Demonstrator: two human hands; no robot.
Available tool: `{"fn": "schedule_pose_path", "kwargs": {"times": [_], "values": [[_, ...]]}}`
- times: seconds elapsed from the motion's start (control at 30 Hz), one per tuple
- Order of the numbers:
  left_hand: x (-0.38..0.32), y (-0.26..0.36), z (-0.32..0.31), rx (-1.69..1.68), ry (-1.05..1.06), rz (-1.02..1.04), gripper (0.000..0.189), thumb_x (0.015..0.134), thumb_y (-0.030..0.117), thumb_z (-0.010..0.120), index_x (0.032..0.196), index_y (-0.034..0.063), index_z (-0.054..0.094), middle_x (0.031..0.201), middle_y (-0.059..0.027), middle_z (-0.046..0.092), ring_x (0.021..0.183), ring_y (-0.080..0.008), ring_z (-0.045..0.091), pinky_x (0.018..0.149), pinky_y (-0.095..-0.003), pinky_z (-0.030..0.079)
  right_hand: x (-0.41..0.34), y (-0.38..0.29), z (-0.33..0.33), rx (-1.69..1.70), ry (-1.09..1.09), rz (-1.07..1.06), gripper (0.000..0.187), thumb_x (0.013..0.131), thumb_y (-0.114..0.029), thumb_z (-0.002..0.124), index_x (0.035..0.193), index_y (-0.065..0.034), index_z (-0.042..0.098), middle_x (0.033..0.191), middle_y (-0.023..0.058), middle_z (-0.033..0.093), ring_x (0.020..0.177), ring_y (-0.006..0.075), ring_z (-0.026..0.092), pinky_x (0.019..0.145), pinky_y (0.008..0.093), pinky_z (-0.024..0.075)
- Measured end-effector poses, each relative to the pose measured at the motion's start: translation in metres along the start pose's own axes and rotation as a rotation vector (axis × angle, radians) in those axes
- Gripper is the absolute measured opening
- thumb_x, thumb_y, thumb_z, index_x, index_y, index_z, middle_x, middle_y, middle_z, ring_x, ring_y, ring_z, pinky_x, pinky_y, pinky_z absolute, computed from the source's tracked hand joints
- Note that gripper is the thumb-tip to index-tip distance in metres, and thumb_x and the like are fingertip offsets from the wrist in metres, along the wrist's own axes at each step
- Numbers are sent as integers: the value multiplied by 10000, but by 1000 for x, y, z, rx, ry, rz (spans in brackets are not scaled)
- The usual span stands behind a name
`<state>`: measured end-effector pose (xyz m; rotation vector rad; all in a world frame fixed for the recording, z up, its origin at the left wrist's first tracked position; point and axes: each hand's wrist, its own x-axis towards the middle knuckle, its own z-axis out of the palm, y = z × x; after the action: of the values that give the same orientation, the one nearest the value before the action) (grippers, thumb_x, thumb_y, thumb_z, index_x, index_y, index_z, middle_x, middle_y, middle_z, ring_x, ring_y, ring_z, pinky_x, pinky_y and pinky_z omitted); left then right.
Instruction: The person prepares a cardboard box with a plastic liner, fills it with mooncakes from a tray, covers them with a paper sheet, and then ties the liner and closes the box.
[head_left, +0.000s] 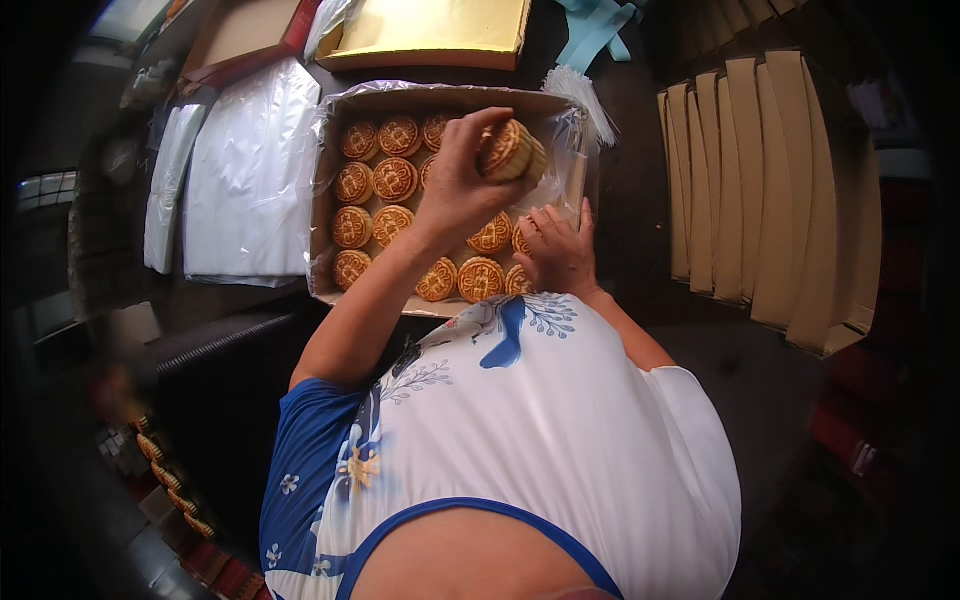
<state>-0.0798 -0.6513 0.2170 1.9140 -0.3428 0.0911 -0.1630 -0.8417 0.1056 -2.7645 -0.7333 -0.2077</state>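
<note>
A cardboard box (325, 251) lined with clear plastic film lies in front of me, with rows of round golden mooncakes (394, 179) in it. My left hand (469, 169) is raised over the box's right half. It grips what looks like two mooncakes (504, 152) face to back, tilted on edge between thumb and fingers. My right hand (561, 251) is low at the box's right side, its fingers spread over another mooncake (523, 237) and its little finger along the side wall. Whether it grips that mooncake is unclear. My left forearm hides part of the rows.
White plastic bags (247, 180) lie stacked left of the box. Behind it stand a gold-lined box (431, 34) and a red-sided box (244, 37). White ties (577, 94) and light-blue ribbon (596, 30) lie at the back right. Folded cardboard pieces (765, 195) stand in a row at right.
</note>
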Motion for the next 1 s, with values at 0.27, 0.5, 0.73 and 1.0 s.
{"fn": "schedule_pose_path", "kwargs": {"times": [0.27, 0.5, 0.73, 1.0], "values": [[-10, -76, 81, 526, -188, 174, 558, 794, 285, 797, 1313, 195, 612, 1222, -168, 583, 1102, -388, 603, 961, -476, 476, -5, 1, -18, 237, 249, -100, 192, 758, -95, 727, 949, -89, 748, 957, 45, 692, 1024, 238, 635, 1139, 578, 341], [41, -85, 81, 804, -124, 176, 692, 885, 461, 662, 1513, 254, 457, 1629, -121, 274, 1479, -361, 269, 1193, -588, 183, 5, -3, -16, 298, 240, -12, 244, 768, -64, 713, 1007, -95, 746, 1010, 54, 715, 1068, 248, 641, 1107, 524, 375], [15, -109, 64, 729, -102, 163, 704, 901, 514, 645, 1525, 251, 455, 1647, -153, 270, 1542, -375, 165, 1223, -588, 106, 53, 14, -39, 371, 286, -32, 225, 775, -37, 701, 982, -113, 746, 1060, 56, 721, 1048, 256, 650, 991, 452, 468], [-65, -132, -149, 1108, 354, -335, 705, 901, 334, 720, 1518, 141, 441, 1618, -172, 278, 1517, -410, 200, 1200, -565, 205, 305, 112, 11, 283, 202, 134, 203, 917, -207, 647, 1075, -99, 716, 1097, 111, 711, 1055, 329, 636, 921, 414, 503]]}}
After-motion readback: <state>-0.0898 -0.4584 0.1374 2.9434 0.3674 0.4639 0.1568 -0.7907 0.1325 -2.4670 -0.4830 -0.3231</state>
